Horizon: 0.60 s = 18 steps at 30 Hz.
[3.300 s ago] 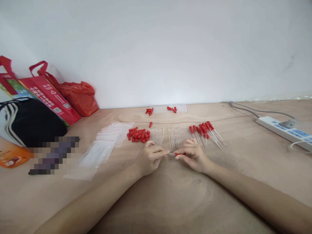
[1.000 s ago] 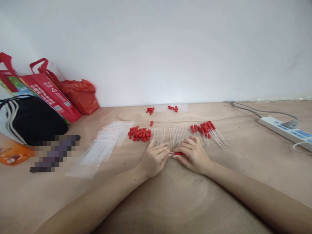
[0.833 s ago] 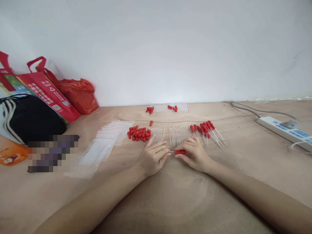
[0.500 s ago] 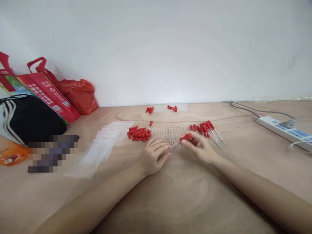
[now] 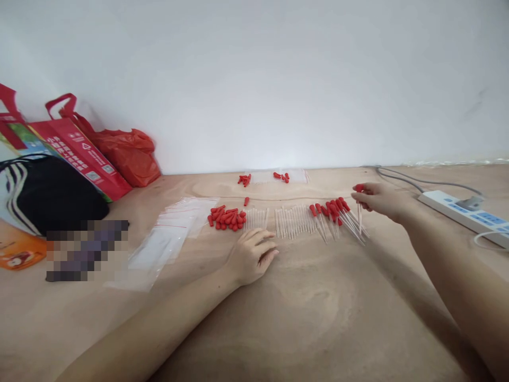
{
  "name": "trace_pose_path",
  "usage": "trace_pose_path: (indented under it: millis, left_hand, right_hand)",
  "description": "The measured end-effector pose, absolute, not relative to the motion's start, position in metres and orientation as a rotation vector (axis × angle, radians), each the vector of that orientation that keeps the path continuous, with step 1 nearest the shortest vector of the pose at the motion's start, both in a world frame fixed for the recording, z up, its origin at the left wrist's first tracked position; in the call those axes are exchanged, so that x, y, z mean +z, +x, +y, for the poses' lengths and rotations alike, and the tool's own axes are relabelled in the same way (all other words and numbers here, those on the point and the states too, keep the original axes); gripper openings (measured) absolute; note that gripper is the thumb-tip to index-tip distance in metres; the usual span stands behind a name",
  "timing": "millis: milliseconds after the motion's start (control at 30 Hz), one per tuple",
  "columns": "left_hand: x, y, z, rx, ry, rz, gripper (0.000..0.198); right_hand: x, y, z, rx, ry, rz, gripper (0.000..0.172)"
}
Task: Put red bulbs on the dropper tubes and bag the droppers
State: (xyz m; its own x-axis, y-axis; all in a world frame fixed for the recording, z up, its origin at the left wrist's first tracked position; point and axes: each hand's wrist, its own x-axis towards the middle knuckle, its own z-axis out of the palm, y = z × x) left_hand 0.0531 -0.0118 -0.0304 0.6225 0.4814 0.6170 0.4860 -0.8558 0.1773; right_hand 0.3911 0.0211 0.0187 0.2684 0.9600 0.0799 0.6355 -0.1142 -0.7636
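our right grip (image 5: 377, 200) is out toward the right side of the bench (image 5: 278, 329), pinched shut on one dropper (image 5: 359, 188) by its red bulb. the glass tube hangs tip-down, just above the right end of the finished droppers (image 5: 337, 212). we hold it by the bulb prob b/c the rubber gives purchase & the thin glass is clear of the fingers. left grip (image 5: 252, 255) lies on the bench near the middle, fingers loosely curled, holding nothing, just in front of the bare glass tubes (image 5: 292, 220).

parts lie sorted in a row along the far edge: loose red bulbs (image 5: 226, 217) at left, bare tubes mid, finished ones at right w/ bulbs toward the far edge. prob so each sort is in reach w/o mixing.

containers:
- clear zip bags (image 5: 170, 239) lie flat, left of the bulbs, & look empty.
- more clear bags (image 5: 296, 176) sit at the far edge w/ a few stray bulbs (image 5: 281, 176); can't tell if in or on them.
- red tote (image 5: 75, 154), red plastic bag (image 5: 129, 156) & black bag (image 5: 51, 196) sit at the far left corner, contents hidden.

power strip (image 5: 463, 212) lies near the right edge.
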Motion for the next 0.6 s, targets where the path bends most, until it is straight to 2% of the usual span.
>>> trace_pose_path:
  millis: [167,267,367,467,600]
  left_hand:
    - [-0.031,0.053,-0.011,-1.037,-2.828,-0.859,0.012]
    - [-0.031,0.053,-0.011,-1.021,-2.836,-0.864,0.013]
    - [-0.031,0.053,-0.011,-1.031,-2.837,-0.866,0.013]
    - [-0.032,0.052,-0.011,-1.035,-2.835,-0.870,0.013]
    - [-0.031,0.052,-0.011,-1.031,-2.840,-0.870,0.013]
  right_hand:
    - [0.000,0.386,0.027,0.257,-2.134,-1.692,0.029]
    - [-0.006,0.382,0.029,0.237,-2.184,-1.707,0.042]
    - [-0.006,0.381,0.028,0.229,-2.183,-1.704,0.047]
    - [-0.002,0.380,0.026,0.166,-2.129,-1.706,0.041]
    - [0.006,0.377,0.023,0.268,-1.916,-1.972,0.019]
